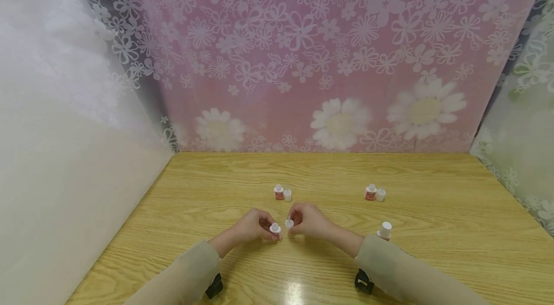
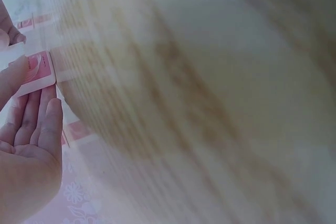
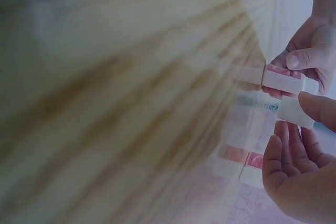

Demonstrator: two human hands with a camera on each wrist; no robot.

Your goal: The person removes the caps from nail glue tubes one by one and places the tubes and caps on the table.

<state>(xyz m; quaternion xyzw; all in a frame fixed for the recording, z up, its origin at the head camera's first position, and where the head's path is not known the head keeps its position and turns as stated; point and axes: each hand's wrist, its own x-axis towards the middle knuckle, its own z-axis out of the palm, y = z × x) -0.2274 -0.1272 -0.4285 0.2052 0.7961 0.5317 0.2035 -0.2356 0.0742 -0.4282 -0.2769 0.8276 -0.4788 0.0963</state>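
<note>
My left hand [image 1: 253, 225] pinches a small white bottle [image 1: 275, 231] with a red label between thumb and fingers. The bottle stands upright on the table, its narrow neck uncovered. Just to its right, my right hand [image 1: 312, 221] holds a white cap [image 1: 289, 223] with its hollow side up. In the right wrist view the cap [image 3: 294, 112] sits between thumb and fingertips, close beside the bottle [image 3: 286, 78]. The left wrist view shows the thumb over the red label of the bottle [image 2: 41, 72].
Beyond my hands stands another uncapped bottle [image 1: 279, 193] with a cap [image 1: 287, 195] beside it. At the back right is a similar bottle [image 1: 370, 193] and cap [image 1: 381, 195]. A capped bottle [image 1: 385, 230] stands behind my right sleeve, partly hidden. A flowered curtain [image 1: 320, 55] borders the wooden table [image 1: 207, 180].
</note>
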